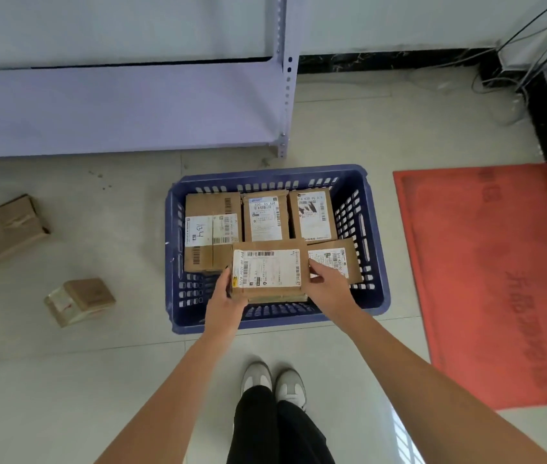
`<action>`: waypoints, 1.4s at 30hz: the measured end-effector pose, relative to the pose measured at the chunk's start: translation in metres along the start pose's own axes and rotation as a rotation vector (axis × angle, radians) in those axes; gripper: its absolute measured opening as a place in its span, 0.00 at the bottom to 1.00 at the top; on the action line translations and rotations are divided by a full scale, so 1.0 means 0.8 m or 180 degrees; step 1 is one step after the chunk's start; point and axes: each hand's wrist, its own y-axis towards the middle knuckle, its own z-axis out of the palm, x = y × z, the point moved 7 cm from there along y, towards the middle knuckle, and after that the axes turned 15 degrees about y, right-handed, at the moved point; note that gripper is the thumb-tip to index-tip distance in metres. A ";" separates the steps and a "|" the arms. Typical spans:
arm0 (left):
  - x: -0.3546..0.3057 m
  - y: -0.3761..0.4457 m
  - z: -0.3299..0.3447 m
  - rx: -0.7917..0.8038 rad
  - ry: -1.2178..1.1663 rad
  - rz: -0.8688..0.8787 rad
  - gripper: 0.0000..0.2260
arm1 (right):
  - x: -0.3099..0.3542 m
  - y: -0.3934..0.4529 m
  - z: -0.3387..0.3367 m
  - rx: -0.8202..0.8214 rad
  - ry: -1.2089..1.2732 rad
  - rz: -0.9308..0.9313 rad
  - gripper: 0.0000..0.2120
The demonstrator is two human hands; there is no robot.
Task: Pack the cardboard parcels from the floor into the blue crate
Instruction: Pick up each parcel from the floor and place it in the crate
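Both hands, left hand point(223, 298) and right hand point(327, 284), grip a labelled parcel point(270, 272) by its ends inside the blue crate point(377, 262).

The blue crate point(376, 262) sat on the floor with four labelled parcels lying flat inside. A fifth parcel point(270, 274) hovered label-up over its near half. Two more parcels — one larger point(6, 229), one smaller point(79, 301) — lay left of it.

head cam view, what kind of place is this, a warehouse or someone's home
Probably a small parcel depot or stockroom: labelled cardboard parcels fill a blue crate on a tiled floor, beside bare metal shelving.
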 end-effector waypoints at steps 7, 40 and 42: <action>0.025 0.007 0.011 0.0069 0.0346 -0.0028 0.14 | -0.057 0.014 0.029 0.0191 -0.0480 0.0403 0.17; 0.064 0.104 0.083 0.0678 0.0543 -0.0588 0.19 | -0.119 0.089 0.064 0.0157 -0.2112 0.0952 0.36; 0.069 0.112 0.088 0.0696 0.0541 -0.0641 0.18 | -0.120 0.093 0.072 0.0130 -0.2349 0.0931 0.36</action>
